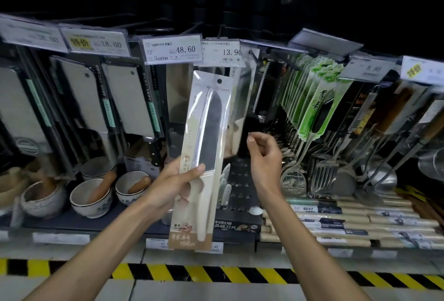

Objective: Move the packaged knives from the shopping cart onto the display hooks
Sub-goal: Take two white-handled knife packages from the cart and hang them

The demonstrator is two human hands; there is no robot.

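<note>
A left hand (174,182) grips a white-handled kitchen knife in clear plastic-and-card packaging (206,137), held upright before the rack. The right hand (264,156), fingers curled, holds nothing. Behind, packaged steel cleavers (129,99) hang beneath white price tags (171,49).

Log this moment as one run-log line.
left hand: grips packaged knife, upright | right hand: fingers curled, holds nothing | status: not yet hung, hang hole below 13.90 price tag

I see the packaged knife (206,147) — grey blade up, cream handle down, clear blister on a beige card — near upright, hang hole topmost, gripped mid-length in my left hand (173,180).
</note>
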